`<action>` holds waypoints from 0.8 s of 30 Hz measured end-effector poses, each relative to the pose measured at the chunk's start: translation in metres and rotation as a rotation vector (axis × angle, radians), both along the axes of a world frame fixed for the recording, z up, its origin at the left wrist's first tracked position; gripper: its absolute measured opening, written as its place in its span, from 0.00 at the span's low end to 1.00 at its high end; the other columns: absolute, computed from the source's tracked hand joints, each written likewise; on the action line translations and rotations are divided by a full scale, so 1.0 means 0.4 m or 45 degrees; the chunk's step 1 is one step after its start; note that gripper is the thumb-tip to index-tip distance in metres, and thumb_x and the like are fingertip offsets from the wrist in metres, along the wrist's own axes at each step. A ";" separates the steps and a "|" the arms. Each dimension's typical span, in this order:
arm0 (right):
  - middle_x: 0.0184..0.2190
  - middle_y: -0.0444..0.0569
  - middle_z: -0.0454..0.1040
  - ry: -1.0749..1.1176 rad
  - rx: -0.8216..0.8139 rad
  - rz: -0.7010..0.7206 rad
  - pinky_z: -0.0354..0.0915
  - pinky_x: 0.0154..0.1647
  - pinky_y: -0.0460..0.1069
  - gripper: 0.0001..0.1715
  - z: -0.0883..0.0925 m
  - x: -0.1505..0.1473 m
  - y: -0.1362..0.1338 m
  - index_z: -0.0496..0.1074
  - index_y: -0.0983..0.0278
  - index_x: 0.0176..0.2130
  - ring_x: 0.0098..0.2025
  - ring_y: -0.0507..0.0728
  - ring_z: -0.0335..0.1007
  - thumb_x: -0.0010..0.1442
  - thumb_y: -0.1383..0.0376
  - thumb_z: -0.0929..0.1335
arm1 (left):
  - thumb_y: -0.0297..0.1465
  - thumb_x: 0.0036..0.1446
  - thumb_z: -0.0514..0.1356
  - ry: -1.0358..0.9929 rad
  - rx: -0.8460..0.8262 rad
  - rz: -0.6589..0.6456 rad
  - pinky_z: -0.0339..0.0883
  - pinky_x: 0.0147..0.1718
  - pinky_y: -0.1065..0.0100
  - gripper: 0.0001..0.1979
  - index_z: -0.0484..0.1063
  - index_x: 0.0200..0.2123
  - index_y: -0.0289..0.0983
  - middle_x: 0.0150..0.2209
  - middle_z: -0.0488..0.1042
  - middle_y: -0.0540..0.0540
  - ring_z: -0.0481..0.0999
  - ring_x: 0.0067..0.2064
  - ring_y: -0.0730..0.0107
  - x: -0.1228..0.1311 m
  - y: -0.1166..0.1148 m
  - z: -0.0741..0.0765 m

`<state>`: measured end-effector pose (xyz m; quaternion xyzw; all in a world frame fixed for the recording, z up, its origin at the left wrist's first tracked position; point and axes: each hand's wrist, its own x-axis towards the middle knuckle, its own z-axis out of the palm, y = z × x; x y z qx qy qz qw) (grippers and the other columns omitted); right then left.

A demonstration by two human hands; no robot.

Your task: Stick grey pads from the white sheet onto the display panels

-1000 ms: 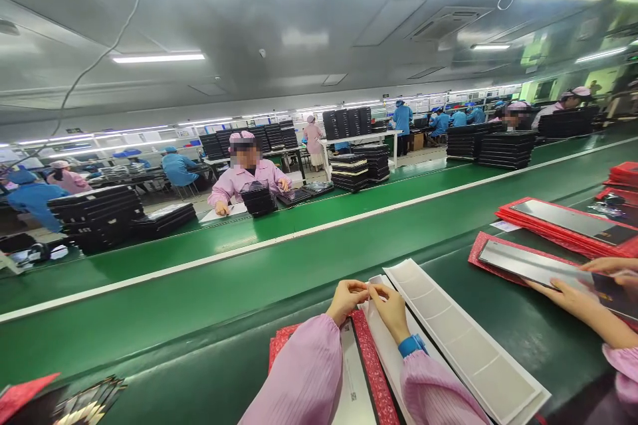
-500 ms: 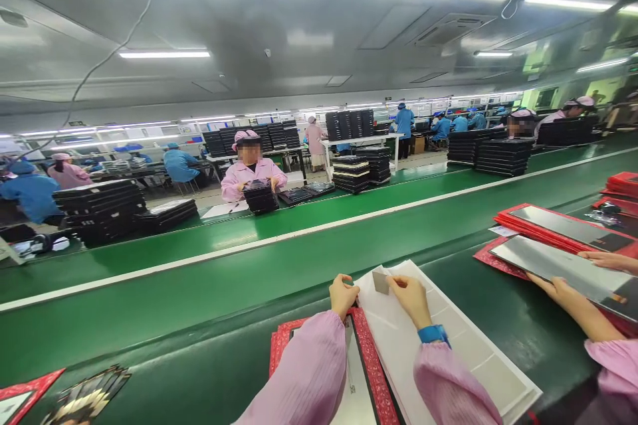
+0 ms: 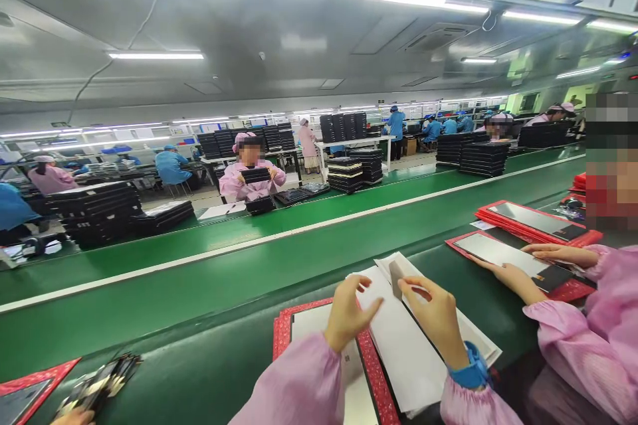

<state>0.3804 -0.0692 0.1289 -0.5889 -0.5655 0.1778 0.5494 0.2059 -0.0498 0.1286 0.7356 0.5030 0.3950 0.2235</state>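
Observation:
My right hand (image 3: 433, 312), with a blue band at the wrist, pinches a small thin grey rectangular piece (image 3: 395, 279) between thumb and fingertips, holding it upright above white paper sheets (image 3: 403, 352). My left hand (image 3: 351, 312) hovers just left of it, fingers apart and nothing in them. Below the left hand lies a flat display-like panel (image 3: 312, 322) with a dark edge, on red bubble-wrap sheets (image 3: 283, 332). It is partly hidden by my left hand and sleeve. The white sheets overlap the right edge of the red wrap.
At right a co-worker's hands (image 3: 513, 279) hold a silvery panel (image 3: 498, 251) over red wrap. Another hand (image 3: 74, 417) shows at lower left by thin dark strips (image 3: 102, 378). Across the green belt (image 3: 224, 285), a person in pink handles black trays (image 3: 256, 176).
My left hand has come off the paper's edge and opened. The right hand still holds the grey piece. A white sheet now covers much of the grey-patterned sheet. The view has shifted right.

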 end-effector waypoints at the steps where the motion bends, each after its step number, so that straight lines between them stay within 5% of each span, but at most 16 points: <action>1: 0.32 0.49 0.76 -0.008 0.020 0.043 0.67 0.39 0.50 0.14 -0.014 -0.024 -0.032 0.73 0.62 0.32 0.35 0.56 0.72 0.51 0.55 0.67 | 0.35 0.44 0.64 0.036 0.113 -0.096 0.64 0.42 0.65 0.17 0.67 0.40 0.40 0.39 0.71 0.50 0.70 0.39 0.68 0.005 -0.057 0.011; 4: 0.32 0.48 0.74 -0.058 0.106 0.138 0.66 0.39 0.51 0.10 -0.059 -0.088 -0.117 0.72 0.62 0.31 0.37 0.56 0.70 0.54 0.57 0.66 | 0.29 0.44 0.63 0.127 0.273 -0.111 0.63 0.40 0.63 0.15 0.66 0.37 0.40 0.36 0.71 0.49 0.69 0.39 0.65 0.007 -0.192 0.014; 7: 0.32 0.49 0.71 -0.084 0.158 0.172 0.64 0.40 0.52 0.09 -0.094 -0.131 -0.179 0.70 0.62 0.30 0.40 0.57 0.67 0.55 0.59 0.66 | 0.24 0.46 0.59 0.146 0.268 0.049 0.64 0.36 0.64 0.08 0.66 0.33 0.38 0.32 0.71 0.49 0.70 0.36 0.67 -0.006 -0.256 -0.014; 14: 0.45 0.49 0.64 -0.069 0.065 0.402 0.60 0.50 0.55 0.17 -0.137 -0.168 -0.263 0.71 0.57 0.42 0.50 0.58 0.60 0.61 0.57 0.58 | 0.25 0.51 0.56 -0.087 0.180 0.233 0.67 0.35 0.67 0.06 0.70 0.33 0.40 0.30 0.75 0.51 0.74 0.33 0.69 -0.065 -0.313 -0.049; 18: 0.49 0.52 0.63 0.075 -0.032 0.170 0.65 0.43 0.55 0.24 -0.157 -0.180 -0.267 0.63 0.60 0.49 0.46 0.59 0.64 0.54 0.54 0.65 | 0.28 0.51 0.57 -0.317 0.068 0.246 0.68 0.36 0.68 0.06 0.73 0.32 0.40 0.31 0.77 0.52 0.76 0.33 0.70 -0.097 -0.344 -0.042; 21: 0.41 0.51 0.70 0.270 -0.164 0.244 0.67 0.35 0.52 0.29 -0.167 -0.186 -0.258 0.58 0.62 0.51 0.38 0.57 0.69 0.53 0.54 0.66 | 0.29 0.51 0.57 -0.412 -0.014 0.265 0.69 0.36 0.68 0.06 0.75 0.30 0.39 0.30 0.78 0.51 0.76 0.33 0.69 -0.116 -0.356 -0.047; 24: 0.29 0.46 0.74 0.362 -0.184 0.276 0.66 0.35 0.50 0.24 -0.168 -0.181 -0.258 0.62 0.64 0.46 0.32 0.55 0.70 0.53 0.55 0.66 | 0.31 0.51 0.58 -0.465 -0.071 0.289 0.69 0.37 0.66 0.06 0.75 0.30 0.38 0.30 0.78 0.49 0.76 0.34 0.67 -0.134 -0.359 -0.055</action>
